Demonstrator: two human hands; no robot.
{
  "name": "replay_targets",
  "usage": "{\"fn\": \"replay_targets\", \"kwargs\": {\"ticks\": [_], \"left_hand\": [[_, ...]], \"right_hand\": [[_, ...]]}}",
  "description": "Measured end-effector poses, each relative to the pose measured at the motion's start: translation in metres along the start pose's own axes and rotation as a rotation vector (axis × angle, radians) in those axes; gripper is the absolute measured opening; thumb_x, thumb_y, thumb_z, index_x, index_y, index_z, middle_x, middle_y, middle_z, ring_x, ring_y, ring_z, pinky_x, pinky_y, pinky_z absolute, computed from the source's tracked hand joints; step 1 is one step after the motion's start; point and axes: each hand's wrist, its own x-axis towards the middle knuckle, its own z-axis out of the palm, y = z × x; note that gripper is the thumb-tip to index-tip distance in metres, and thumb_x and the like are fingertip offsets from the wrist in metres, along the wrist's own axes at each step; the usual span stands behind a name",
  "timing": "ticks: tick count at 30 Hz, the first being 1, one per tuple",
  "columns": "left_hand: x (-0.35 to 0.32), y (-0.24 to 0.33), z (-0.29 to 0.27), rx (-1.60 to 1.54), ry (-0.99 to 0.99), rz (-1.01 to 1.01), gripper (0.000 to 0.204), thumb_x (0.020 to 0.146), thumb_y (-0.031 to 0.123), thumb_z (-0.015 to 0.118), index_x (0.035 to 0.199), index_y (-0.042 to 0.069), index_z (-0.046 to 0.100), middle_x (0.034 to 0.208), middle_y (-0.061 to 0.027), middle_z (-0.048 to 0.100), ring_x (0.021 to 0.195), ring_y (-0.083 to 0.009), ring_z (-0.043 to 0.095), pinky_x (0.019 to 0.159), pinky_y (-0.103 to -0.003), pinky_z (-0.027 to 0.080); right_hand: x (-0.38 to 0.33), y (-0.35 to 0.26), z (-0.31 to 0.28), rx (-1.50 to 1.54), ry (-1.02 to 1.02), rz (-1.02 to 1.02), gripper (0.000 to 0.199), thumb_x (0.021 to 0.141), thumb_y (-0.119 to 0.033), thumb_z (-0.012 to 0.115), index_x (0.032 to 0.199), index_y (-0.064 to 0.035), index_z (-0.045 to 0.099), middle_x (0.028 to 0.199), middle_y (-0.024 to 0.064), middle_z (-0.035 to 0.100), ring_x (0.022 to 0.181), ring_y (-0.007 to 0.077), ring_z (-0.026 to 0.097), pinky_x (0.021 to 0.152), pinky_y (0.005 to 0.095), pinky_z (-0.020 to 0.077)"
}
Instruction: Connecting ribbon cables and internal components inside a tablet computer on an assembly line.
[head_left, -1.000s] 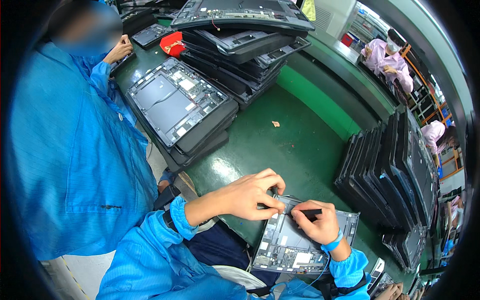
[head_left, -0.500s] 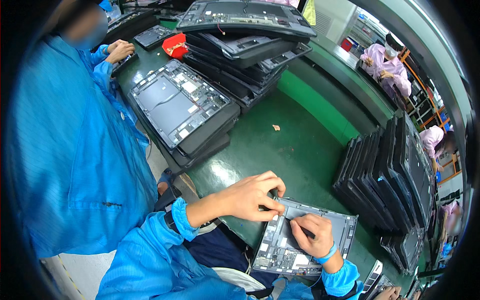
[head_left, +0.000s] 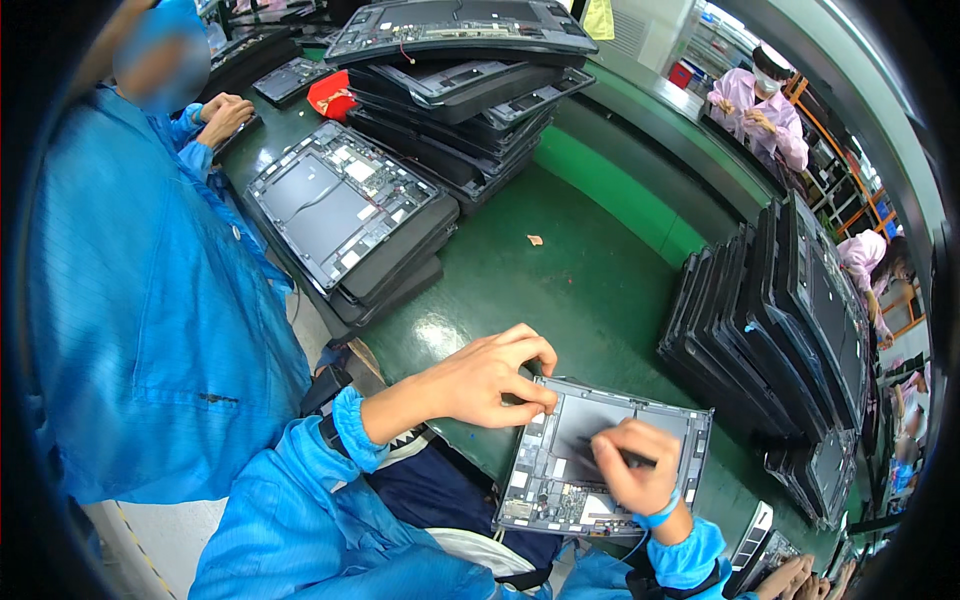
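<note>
An opened tablet-like device (head_left: pixel 572 467), with grey panels and exposed circuit boards, lies tilted at the table's near edge. At its upper left corner is my left hand (head_left: pixel 490 382), with thumb and fingers closed on the frame. My right hand (head_left: pixel 637 468), wearing a blue wrist strap, is over the middle of the device. Its curled fingers are around a dark slim tool (head_left: pixel 583 441), whose tip is smeared by motion and whose exact kind I cannot make out.
Opened devices form a pile (head_left: pixel 345 215) at the left and a taller stack (head_left: pixel 450 105) behind it. Several more stand on edge in a row (head_left: pixel 765 330) at the right. A blue-clad co-worker (head_left: pixel 170 300) is close on my left. A small tan scrap (head_left: pixel 535 240) lies on the green table.
My right hand has shifted slightly right on the device and is now blurred. The left hand stays at the corner. The whole view has shifted a little.
</note>
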Motion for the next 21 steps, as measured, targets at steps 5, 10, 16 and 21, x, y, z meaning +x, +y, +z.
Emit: {"fn": "replay_targets", "kwargs": {"ticks": [5, 10, 16, 21], "left_hand": [[-0.001, -0.002, 0.004, -0.036, -0.018, -0.004, 0.015, 0.078, 0.017, 0.075, 0.094, 0.018, 0.077, 0.104, -0.007, 0.059, 0.099, -0.0284, 0.056, 0.079, -0.039, 0.049], [0.0, 0.003, 0.001, -0.03, -0.013, -0.043, 0.015, 0.079, 0.018, 0.075, 0.094, 0.018, 0.077, 0.105, -0.0066, 0.058, 0.101, -0.028, 0.056, 0.079, -0.039, 0.05], [-0.001, -0.001, 0.003, -0.058, -0.003, -0.032, 0.01, 0.078, 0.019, 0.074, 0.088, 0.019, 0.076, 0.104, -0.0046, 0.057, 0.102, -0.0257, 0.055, 0.077, -0.038, 0.051], [-0.001, 0.0, 0.001, -0.059, -0.022, -0.052, 0.013, 0.077, 0.018, 0.075, 0.09, 0.019, 0.076, 0.105, -0.0055, 0.058, 0.102, -0.0272, 0.055, 0.078, -0.039, 0.051]], "right_hand": [[0.045, 0.015, -0.003, 0.062, -0.24, 0.046, 0.01, 0.086, -0.009, 0.072, 0.084, 0.001, 0.073, 0.073, 0.0134, 0.067, 0.059, 0.0227, 0.065, 0.055, 0.0314, 0.0497], [0.053, 0.023, -0.003, 0.091, -0.374, 0.055, 0.01, 0.087, -0.01, 0.072, 0.086, 0.0008, 0.073, 0.074, 0.0133, 0.068, 0.06, 0.0224, 0.066, 0.056, 0.0315, 0.0507], [0.053, 0.025, 0.003, 0.102, -0.376, 0.037, 0.009, 0.085, -0.009, 0.073, 0.087, -0.0011, 0.074, 0.075, 0.0132, 0.068, 0.062, 0.0259, 0.066, 0.058, 0.0343, 0.0513], [0.054, 0.025, 0.004, 0.035, -0.373, -0.041, 0.007, 0.085, -0.008, 0.072, 0.084, -0.0008, 0.072, 0.072, 0.0133, 0.065, 0.061, 0.029, 0.064, 0.056, 0.0362, 0.0502]]}}
